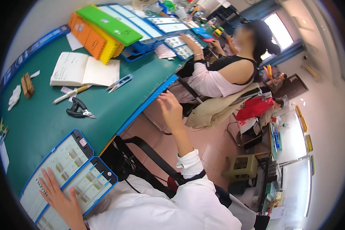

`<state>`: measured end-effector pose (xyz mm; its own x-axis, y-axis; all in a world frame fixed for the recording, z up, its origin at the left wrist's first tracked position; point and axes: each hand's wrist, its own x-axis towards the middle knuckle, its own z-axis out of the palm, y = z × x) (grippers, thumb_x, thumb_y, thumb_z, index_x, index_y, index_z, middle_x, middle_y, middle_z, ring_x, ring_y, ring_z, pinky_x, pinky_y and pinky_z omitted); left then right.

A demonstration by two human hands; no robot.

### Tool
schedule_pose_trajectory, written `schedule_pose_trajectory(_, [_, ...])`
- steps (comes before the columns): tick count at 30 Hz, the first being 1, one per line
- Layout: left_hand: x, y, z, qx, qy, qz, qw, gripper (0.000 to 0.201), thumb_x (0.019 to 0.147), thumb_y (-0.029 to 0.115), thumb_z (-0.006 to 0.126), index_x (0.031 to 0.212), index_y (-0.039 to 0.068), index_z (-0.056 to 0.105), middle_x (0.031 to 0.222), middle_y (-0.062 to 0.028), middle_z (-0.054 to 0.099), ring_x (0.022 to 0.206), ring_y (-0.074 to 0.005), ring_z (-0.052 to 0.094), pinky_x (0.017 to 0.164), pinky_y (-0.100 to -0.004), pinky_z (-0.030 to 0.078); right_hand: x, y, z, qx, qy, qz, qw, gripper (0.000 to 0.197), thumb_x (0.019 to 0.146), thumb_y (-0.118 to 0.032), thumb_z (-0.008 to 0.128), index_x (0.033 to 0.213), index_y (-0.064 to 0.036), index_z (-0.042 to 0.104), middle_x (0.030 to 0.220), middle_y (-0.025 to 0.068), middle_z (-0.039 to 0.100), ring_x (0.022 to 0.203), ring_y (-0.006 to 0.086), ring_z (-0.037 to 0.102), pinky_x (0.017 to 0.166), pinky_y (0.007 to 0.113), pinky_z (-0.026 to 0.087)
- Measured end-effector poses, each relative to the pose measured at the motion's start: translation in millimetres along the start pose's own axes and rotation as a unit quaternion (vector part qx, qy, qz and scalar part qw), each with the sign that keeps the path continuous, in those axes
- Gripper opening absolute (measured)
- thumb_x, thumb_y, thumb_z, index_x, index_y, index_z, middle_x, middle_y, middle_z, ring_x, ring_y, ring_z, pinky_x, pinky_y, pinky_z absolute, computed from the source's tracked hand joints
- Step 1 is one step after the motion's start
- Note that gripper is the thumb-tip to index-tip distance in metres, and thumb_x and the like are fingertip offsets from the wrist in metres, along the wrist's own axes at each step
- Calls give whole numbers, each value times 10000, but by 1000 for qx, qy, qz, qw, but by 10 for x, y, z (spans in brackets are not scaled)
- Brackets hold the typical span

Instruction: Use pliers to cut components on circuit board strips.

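Note:
My left hand [60, 197] lies with spread fingers on a blue-edged folding case [38, 193]. Rows of small pale metallic pieces [72, 154] sit in its white panels. Beyond the table's front edge, my right hand [171, 109] is raised with its fingers loosely apart, and nothing shows in it. Black-handled pliers [78, 109] rest on the green table [38, 132], between the case and an open notebook [84, 71]. Thread snips [120, 83] with blue handles lie to the right of the notebook.
A pen [72, 94] lies below the notebook. Orange, yellow and green folders [103, 28] lean at the back beside more blue-edged cases [157, 25]. A co-worker [226, 73] sits to the right, one hand over another case. A chair armrest [149, 153] is near my right arm.

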<state>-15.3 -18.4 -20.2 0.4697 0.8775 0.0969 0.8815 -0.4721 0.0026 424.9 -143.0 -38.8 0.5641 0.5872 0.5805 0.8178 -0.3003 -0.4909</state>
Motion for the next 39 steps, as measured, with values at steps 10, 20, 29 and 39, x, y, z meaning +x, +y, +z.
schedule_pose_trajectory(10, [-4,17,21,-16,15,5,1000,677,937,554,336,1467,135,295,1532,-79,251,1423,-320,165,1137,-510,57,5,-75,17,-18,69,-16,997,177,746,-110,727,904,-43,683,949,101,633,1000,285,565,882,380,447])
schedule_pose_trajectory(20, [-12,0,51,-15,16,8,1000,738,908,608,331,1465,125,292,1530,-80,256,1415,-331,186,1132,-521,85,81,-73,-14,-43,56,-38,997,134,692,-116,758,729,-25,667,901,88,616,960,280,555,848,379,444])
schedule_pose_trajectory(29, [50,120,-71,-54,3,12,998,772,856,598,431,1455,126,314,1519,-85,277,1409,-345,191,1128,-539,92,23,87,131,13,53,-28,998,61,766,34,622,785,-6,581,971,143,579,986,318,578,840,379,456])
schedule_pose_trajectory(39, [-18,37,-404,-265,3,81,961,803,868,493,541,1459,33,252,1514,-187,236,1420,-353,166,1126,-530,55,17,-294,-149,55,76,23,995,144,914,-78,583,998,37,611,1051,117,618,929,197,570,836,303,464])
